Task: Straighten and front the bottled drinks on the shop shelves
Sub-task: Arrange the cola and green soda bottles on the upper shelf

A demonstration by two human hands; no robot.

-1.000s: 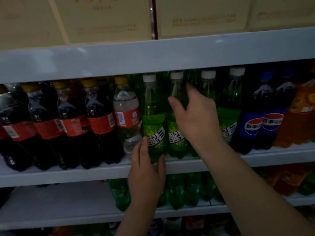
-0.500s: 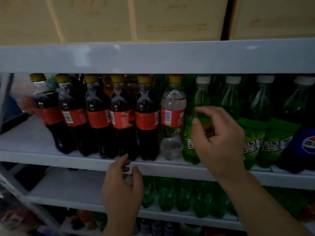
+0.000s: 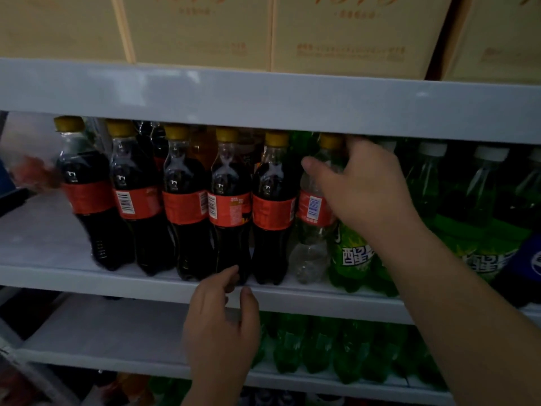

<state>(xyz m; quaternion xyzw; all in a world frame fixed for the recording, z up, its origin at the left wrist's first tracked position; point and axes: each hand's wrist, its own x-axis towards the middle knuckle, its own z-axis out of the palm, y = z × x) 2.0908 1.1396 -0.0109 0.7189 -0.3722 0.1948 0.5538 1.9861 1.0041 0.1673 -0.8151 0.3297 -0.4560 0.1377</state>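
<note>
Gripping the clear bottle near its neck, my right hand curls round it. My left hand touches the shelf edge, fingers loose, empty.

Five dark cola bottles, yellow caps, red labels, upright along the shelf front at left; clear bottle next right, then green white-capped bottles.

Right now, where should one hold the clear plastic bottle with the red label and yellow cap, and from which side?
Take the clear plastic bottle by its narrow neck under the cap, from the front. A dark red-labelled bottle and a green plastic bottle crowd its sides; the right hand grips there.
</note>
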